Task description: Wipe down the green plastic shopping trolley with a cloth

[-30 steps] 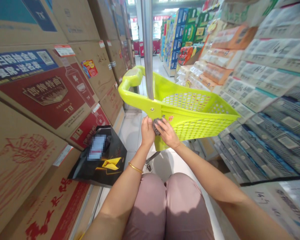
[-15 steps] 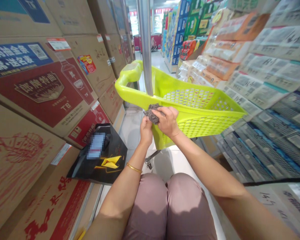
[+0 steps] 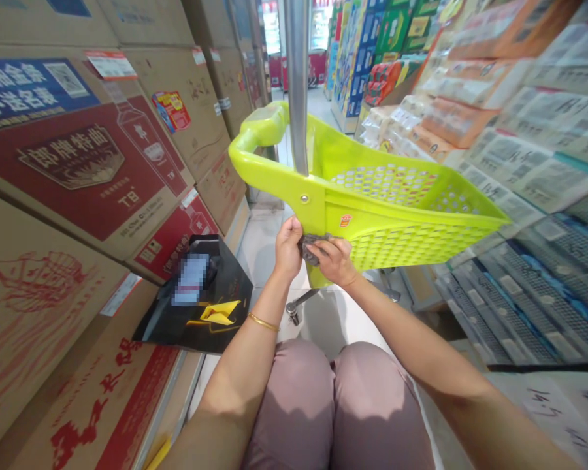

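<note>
A lime-green plastic shopping cart stands before my knees, its perforated basket reaching to the right and a metal pole rising at its handle end. My right hand is closed on a crumpled grey cloth and presses it against the cart's side panel, below a small orange sticker. At the panel's left edge, my left hand grips the cart with curled fingers. Part of the cloth is hidden under my right fingers.
Stacked cardboard cartons line the left side. A black bag with a phone-like blurred item and yellow paper on it stands beside them. Packaged goods are piled along the right. A caster shows on the tiled floor.
My right hand and the cloth have moved down the panel, uncovering a bolt and the orange sticker. My left hand has shifted up to the panel's edge. The view has tilted slightly.
</note>
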Action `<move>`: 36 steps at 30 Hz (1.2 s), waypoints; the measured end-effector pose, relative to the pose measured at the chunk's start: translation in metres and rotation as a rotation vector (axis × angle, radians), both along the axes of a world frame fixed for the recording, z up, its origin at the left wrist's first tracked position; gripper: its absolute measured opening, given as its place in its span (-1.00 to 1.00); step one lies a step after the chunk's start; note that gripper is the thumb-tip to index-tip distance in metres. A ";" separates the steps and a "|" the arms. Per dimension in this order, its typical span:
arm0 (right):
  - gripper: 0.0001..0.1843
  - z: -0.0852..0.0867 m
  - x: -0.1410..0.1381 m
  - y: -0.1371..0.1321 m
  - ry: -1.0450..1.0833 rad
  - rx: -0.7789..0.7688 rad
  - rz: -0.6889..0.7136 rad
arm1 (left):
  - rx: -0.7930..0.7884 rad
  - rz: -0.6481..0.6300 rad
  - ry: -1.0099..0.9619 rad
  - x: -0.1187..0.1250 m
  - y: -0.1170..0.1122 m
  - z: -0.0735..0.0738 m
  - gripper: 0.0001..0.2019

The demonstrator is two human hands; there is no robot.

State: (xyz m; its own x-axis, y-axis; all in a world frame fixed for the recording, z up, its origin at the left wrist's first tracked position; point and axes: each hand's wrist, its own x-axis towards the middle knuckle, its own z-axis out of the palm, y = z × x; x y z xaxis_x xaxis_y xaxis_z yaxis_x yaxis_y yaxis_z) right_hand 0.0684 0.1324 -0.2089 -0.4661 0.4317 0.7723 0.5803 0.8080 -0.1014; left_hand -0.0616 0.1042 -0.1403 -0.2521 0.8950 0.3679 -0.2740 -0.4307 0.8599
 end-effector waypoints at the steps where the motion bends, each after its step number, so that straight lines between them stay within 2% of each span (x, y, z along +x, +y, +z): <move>1: -0.66 0.004 0.000 0.000 -0.012 0.055 -0.006 | 0.006 -0.016 -0.033 0.000 0.001 0.000 -0.60; 3: -0.66 0.019 -0.002 0.001 -0.003 0.200 -0.032 | 0.014 -0.046 -0.100 -0.001 0.003 -0.001 -0.61; 5: -0.66 0.041 -0.008 0.003 0.047 0.338 -0.079 | 0.012 -0.067 -0.165 -0.002 0.006 -0.001 -0.65; 8: -0.67 0.074 -0.022 0.007 0.108 0.347 -0.170 | 0.006 -0.064 -0.244 -0.003 0.011 -0.001 -0.74; 11: -0.68 0.086 -0.033 0.012 0.123 0.338 -0.233 | 0.016 -0.023 -0.278 -0.005 0.016 0.000 -0.81; 14: -0.68 0.072 -0.033 0.016 0.091 0.357 -0.224 | 0.002 0.006 -0.261 -0.008 0.022 0.001 -0.83; 21: -0.67 0.007 -0.027 0.013 -0.042 0.286 -0.190 | 0.024 -0.045 -0.219 -0.013 0.029 0.004 -0.66; 23: -0.67 -0.002 -0.027 0.009 -0.039 0.331 -0.195 | 0.036 -0.036 -0.204 -0.013 0.029 0.003 -0.63; 25: -0.68 -0.002 -0.027 0.006 -0.020 0.381 -0.203 | 0.049 -0.035 -0.195 -0.014 0.029 0.001 -0.62; 28: -0.70 0.015 -0.027 0.005 0.004 0.427 -0.203 | 0.045 -0.035 -0.190 -0.013 0.029 -0.002 -0.60; 34: -0.72 0.082 -0.037 0.010 0.145 0.403 -0.261 | 0.062 -0.030 -0.241 -0.011 0.030 -0.010 -0.65; 36: -0.73 0.091 -0.042 0.011 0.187 0.404 -0.269 | 0.070 -0.016 -0.240 -0.011 0.029 -0.011 -0.68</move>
